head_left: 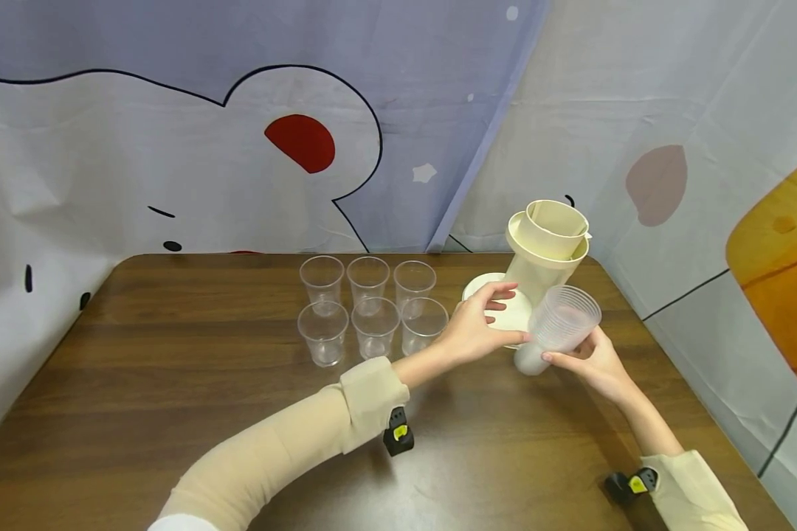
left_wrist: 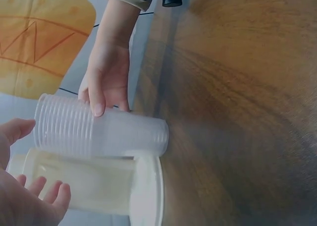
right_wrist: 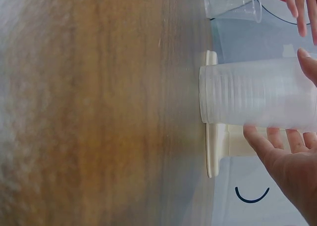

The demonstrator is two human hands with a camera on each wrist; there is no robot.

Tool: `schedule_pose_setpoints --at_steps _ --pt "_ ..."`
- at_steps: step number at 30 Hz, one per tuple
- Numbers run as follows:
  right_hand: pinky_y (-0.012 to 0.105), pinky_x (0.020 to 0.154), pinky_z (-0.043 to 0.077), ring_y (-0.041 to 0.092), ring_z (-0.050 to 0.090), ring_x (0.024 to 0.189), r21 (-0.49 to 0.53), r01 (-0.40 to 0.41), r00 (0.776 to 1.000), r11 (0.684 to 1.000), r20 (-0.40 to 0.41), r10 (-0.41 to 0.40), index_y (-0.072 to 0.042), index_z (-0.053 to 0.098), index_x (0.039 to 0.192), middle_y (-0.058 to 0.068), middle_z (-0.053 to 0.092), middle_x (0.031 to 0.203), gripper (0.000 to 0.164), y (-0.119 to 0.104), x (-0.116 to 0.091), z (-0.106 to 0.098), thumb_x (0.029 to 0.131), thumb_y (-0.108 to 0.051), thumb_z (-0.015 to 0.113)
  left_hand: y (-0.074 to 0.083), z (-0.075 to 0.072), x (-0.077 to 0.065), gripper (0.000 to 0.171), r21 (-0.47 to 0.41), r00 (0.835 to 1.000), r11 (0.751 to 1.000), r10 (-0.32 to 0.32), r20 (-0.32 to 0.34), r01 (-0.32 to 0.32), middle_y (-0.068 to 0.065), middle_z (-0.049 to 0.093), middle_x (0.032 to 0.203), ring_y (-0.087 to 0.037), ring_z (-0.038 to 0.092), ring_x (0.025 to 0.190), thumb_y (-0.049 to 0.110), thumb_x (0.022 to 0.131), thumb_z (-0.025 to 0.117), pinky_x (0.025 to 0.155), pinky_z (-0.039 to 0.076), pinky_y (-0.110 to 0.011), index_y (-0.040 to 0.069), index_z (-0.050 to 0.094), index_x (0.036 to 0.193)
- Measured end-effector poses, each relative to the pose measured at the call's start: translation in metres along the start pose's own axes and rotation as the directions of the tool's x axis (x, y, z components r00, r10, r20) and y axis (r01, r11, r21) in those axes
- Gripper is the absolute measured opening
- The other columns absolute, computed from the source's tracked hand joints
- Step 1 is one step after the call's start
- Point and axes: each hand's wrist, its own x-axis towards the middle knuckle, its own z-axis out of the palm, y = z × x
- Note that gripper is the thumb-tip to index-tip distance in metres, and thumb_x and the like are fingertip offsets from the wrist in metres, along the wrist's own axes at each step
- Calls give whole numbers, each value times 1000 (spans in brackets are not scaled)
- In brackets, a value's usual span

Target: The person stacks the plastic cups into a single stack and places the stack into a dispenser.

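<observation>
A tilted stack of nested clear plastic cups (head_left: pixel 558 324) is held by my right hand (head_left: pixel 598 369), its thumb on the near side and the fingers behind. In the right wrist view those fingers (right_wrist: pixel 277 146) lie along the stack's side. My left hand (head_left: pixel 480 321) reaches toward the stack with fingers spread and thumb near it; the left wrist view shows this hand (left_wrist: pixel 34 194) beside the rim end, holding nothing. Just behind the stack stands a cream cup dispenser (head_left: pixel 538 273) with a round white base (head_left: pixel 485 284).
Left of the dispenser, several single clear cups (head_left: pixel 323 332) stand upright in two rows on the brown wooden table (head_left: pixel 192 332). A printed cloth backdrop (head_left: pixel 239 162) hangs behind the table and along its right side.
</observation>
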Motion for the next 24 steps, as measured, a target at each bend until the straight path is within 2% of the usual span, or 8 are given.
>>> schedule_pose_setpoints --at_steps 5,11,17,24 --pt "14 83 52 -2 58 107 24 -3 1000 1000 -2 3 -11 39 137 -10 55 122 71 1 -1 -1 78 14 67 -2 -3 -9 70 -47 998 999 -3 -56 0 -7 62 131 -23 61 114 10 73 81 96 52 -32 12 50 136" --pt "15 82 53 -1 58 107 34 -4 1000 999 3 4 -12 38 138 -9 54 123 71 1 -2 -2 78 14 66 -1 -8 -19 70 -75 996 997 -2 -94 -5 -9 63 128 -24 62 113 9 72 82 95 53 -34 11 51 135" --pt "15 81 53 -1 60 105 31 -4 1000 1000 -9 5 -12 40 136 -10 55 120 69 0 -3 -1 77 14 67 4 -20 -26 70 -102 995 995 -9 -103 -2 -9 62 130 -26 60 116 9 74 81 97 51 -41 12 49 136" --pt "15 79 54 -1 61 99 52 -18 1000 998 -12 19 -14 43 129 -10 58 114 63 -3 -1 2 78 14 67 7 -38 -31 70 -140 992 990 -26 -121 9 -10 59 133 -26 58 118 7 75 80 100 50 -38 10 47 137"
